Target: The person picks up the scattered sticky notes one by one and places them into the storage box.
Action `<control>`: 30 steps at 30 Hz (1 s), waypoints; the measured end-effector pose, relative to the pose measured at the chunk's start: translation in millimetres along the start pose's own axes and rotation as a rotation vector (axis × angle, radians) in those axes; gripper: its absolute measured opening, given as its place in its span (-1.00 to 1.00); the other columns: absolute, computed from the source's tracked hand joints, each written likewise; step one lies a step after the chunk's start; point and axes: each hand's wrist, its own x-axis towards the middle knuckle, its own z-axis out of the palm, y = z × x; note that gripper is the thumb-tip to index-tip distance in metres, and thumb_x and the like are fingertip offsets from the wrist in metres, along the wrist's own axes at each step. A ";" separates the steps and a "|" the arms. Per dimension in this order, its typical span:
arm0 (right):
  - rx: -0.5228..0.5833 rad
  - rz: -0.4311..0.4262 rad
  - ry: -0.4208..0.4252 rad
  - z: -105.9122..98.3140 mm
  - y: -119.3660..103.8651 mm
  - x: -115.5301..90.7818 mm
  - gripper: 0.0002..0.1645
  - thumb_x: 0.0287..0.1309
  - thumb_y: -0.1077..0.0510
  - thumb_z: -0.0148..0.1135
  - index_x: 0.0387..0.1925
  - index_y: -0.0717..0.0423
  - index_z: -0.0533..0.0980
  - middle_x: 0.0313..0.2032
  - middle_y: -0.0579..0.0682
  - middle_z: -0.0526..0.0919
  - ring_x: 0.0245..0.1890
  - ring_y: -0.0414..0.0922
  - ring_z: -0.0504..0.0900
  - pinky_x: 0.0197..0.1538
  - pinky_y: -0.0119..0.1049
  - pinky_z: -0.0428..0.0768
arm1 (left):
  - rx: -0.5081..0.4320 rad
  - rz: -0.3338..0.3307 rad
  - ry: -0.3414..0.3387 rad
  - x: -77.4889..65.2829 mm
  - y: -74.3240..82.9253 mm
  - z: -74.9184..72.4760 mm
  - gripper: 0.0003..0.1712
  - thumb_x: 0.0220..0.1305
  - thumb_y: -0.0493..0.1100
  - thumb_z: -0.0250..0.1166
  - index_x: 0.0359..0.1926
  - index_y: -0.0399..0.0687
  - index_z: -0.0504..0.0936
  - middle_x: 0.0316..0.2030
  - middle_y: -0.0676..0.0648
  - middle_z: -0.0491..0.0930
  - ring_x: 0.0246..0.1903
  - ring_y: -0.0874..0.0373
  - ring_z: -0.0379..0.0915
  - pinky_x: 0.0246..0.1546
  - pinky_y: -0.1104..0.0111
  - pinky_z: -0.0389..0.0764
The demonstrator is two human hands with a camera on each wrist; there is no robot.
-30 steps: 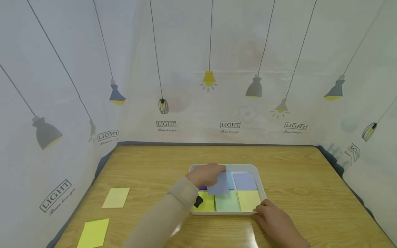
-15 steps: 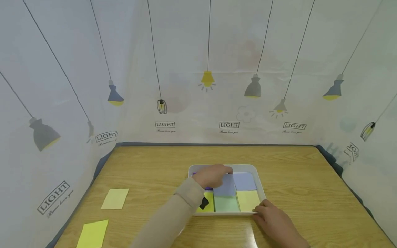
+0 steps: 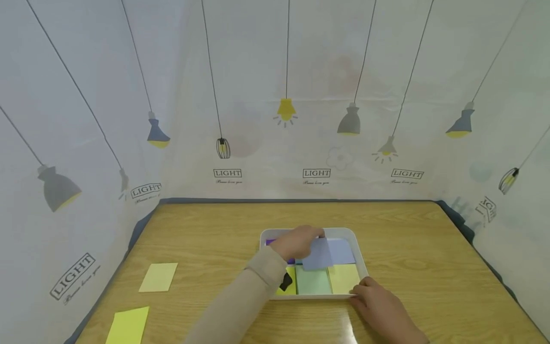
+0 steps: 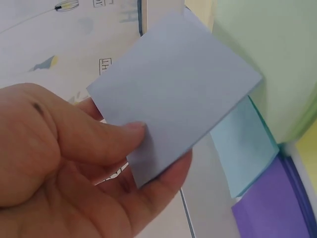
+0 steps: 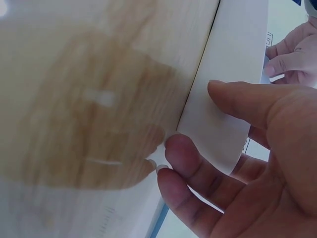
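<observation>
A pale lavender-blue sticky note [image 3: 318,254] is pinched by its edge between the thumb and fingers of my left hand [image 3: 296,242]. It hangs tilted over the back row of the white tray [image 3: 265,235]. In the left wrist view the note [image 4: 173,94] shows its flat face, with a light blue pad [image 4: 245,146] and a purple pad [image 4: 275,203] behind it. My right hand [image 3: 380,303] grips the tray's near right corner; in the right wrist view its thumb lies on the white wall [image 5: 223,64], fingertips at the lower edge.
Inside the tray's front row lie a bright yellow pad [image 3: 292,279], a green pad [image 3: 313,283] and a pale yellow pad [image 3: 343,279]; a lavender pad [image 3: 341,251] sits at back right. A cream note [image 3: 158,277] and a yellow note [image 3: 127,326] lie on the table's left.
My left hand has carried the lavender-blue note rightward over the tray, toward the lavender pad at the back right. The right hand has kept its grip on the tray's corner.
</observation>
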 end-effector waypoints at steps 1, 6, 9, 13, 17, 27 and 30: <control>-0.003 0.007 -0.005 -0.3 -0.2 0.1 -0.88 -0.01 -0.02 0.30 -0.47 -0.10 0.60 -0.45 -0.26 0.40 -0.54 -0.37 0.32 -0.47 -0.36 0.47 | -0.009 -0.004 0.005 1.8 0.4 0.6 -0.34 0.06 -0.53 0.11 0.13 0.15 0.43 0.07 0.04 0.48 0.00 0.23 0.35 -0.01 0.34 0.50; -0.022 0.038 -0.036 0.8 -0.2 1.1 -0.90 -0.01 -0.02 0.30 -0.44 -0.13 0.60 -0.44 -0.27 0.40 -0.53 -0.36 0.32 -0.45 -0.34 0.47 | -0.009 -0.002 0.030 10.1 2.4 3.9 -0.43 0.10 -0.49 0.08 0.08 0.12 0.47 0.04 0.04 0.51 -0.02 0.22 0.37 0.01 0.36 0.49; -0.029 0.041 -0.030 0.9 -0.4 1.3 -0.93 -0.01 0.00 0.30 -0.44 -0.14 0.61 -0.44 -0.27 0.40 -0.53 -0.36 0.33 -0.45 -0.33 0.48 | -0.014 0.001 0.050 14.5 3.6 6.2 -0.52 0.15 -0.44 0.08 0.05 0.09 0.49 0.00 0.04 0.53 -0.06 0.24 0.38 0.00 0.37 0.48; -0.027 0.037 -0.024 0.2 -1.5 1.9 -0.93 -0.01 0.02 0.30 -0.44 -0.13 0.61 -0.45 -0.27 0.41 -0.53 -0.36 0.33 -0.44 -0.33 0.49 | -0.059 -0.022 0.075 17.3 4.0 8.7 -0.66 0.24 -0.34 0.08 0.01 0.01 0.52 -0.06 0.02 0.55 -0.12 0.23 0.40 -0.06 0.37 0.52; -0.027 0.037 -0.035 -0.7 -2.9 2.5 -0.93 -0.01 0.02 0.30 -0.43 -0.13 0.62 -0.44 -0.26 0.41 -0.53 -0.36 0.34 -0.44 -0.33 0.49 | -0.085 -0.046 0.115 18.0 2.3 9.7 -0.73 0.27 -0.27 0.09 -0.03 -0.06 0.55 -0.10 0.00 0.58 -0.13 0.21 0.42 -0.08 0.37 0.53; -0.026 0.051 -0.066 -2.5 -2.5 2.0 -0.93 -0.01 0.01 0.29 -0.44 -0.13 0.61 -0.45 -0.25 0.41 -0.53 -0.34 0.33 -0.44 -0.32 0.48 | -0.140 0.014 0.196 25.3 4.2 10.9 -0.90 0.23 -0.19 0.18 -0.23 0.02 0.56 -0.31 0.07 0.57 -0.37 0.28 0.38 -0.37 0.46 0.50; -0.029 0.042 -0.048 -2.3 -1.6 1.7 -0.93 0.00 0.00 0.29 -0.43 -0.14 0.62 -0.45 -0.27 0.40 -0.53 -0.36 0.33 -0.44 -0.33 0.48 | -0.137 0.027 0.220 29.2 5.3 12.3 -0.91 0.22 -0.18 0.18 -0.24 0.01 0.57 -0.32 0.07 0.57 -0.37 0.29 0.38 -0.37 0.47 0.49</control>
